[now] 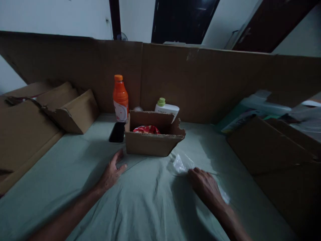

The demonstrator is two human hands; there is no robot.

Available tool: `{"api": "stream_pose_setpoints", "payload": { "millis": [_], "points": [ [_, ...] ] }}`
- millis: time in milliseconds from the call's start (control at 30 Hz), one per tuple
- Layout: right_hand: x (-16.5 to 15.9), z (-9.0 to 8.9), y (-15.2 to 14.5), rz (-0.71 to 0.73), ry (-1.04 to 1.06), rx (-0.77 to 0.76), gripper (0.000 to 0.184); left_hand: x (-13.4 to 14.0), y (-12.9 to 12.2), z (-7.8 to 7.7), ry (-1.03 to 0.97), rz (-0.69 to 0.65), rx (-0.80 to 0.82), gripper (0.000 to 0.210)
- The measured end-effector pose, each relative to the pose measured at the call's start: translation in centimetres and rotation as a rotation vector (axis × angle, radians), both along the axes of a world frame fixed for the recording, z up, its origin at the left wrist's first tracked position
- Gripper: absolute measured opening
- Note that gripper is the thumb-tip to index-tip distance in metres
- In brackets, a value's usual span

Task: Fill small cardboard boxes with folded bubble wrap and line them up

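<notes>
My left hand (112, 171) is just above the cloth, left of the small cardboard box, with thumb and fingers apart and nothing in it. The open-topped cardboard box (150, 144) has a torn rim, and a red patterned packet (146, 129) shows inside. My right hand (204, 183) rests in front and to the right of the box, its curled fingers on a crumpled clear plastic bag (182, 163). Part of the bag is hidden under that hand. A black phone (117, 132) lies beside the box's left side.
Behind the box stand an orange bottle (120, 97) and a white bottle with a green cap (167, 107). Cardboard boxes (72, 112) are on the left. At right, a cardboard box (271, 144) stands by a teal liquid container (240, 113). A cardboard wall (200, 83) closes the back.
</notes>
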State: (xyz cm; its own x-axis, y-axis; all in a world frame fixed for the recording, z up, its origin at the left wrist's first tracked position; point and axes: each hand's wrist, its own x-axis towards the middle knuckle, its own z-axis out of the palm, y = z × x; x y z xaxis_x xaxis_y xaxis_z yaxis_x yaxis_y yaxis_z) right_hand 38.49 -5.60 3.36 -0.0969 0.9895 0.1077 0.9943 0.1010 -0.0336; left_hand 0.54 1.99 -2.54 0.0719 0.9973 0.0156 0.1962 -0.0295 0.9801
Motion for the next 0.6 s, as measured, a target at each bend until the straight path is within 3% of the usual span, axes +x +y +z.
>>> {"api": "stream_pose_setpoints", "payload": {
  "millis": [167, 233, 367, 433, 500, 600],
  "points": [
    [-6.5, 0.4, -5.6, 0.374, 0.085, -0.019, 0.025, -1.0, -4.2, 1.6, 0.023, -0.070, -0.018, 0.073],
    [-10.2, 0.6, -5.7, 0.420, 0.144, 0.009, 0.021, -0.7, -5.2, 2.6, 0.015, -0.112, -0.013, 0.073],
    [-15.8, 1.4, -3.4, 0.526, 0.111, 0.039, 0.008, -0.2, -6.1, 3.7, 0.140, -0.108, 0.090, 0.068],
    [-16.3, 1.6, -2.2, 0.606, 0.145, 0.028, 0.014, -0.4, -6.2, 3.3, 0.244, -0.123, 0.166, 0.061],
    [-14.8, 1.6, -1.3, 0.576, 0.247, 0.046, 0.023, -0.9, -6.0, 2.6, 0.332, -0.142, 0.216, 0.054],
    [-10.1, 0.6, 0.5, 0.273, 0.502, 0.157, 0.027, -1.5, -4.5, 2.0, 0.386, -0.039, 0.237, 0.056]
  ]
}}
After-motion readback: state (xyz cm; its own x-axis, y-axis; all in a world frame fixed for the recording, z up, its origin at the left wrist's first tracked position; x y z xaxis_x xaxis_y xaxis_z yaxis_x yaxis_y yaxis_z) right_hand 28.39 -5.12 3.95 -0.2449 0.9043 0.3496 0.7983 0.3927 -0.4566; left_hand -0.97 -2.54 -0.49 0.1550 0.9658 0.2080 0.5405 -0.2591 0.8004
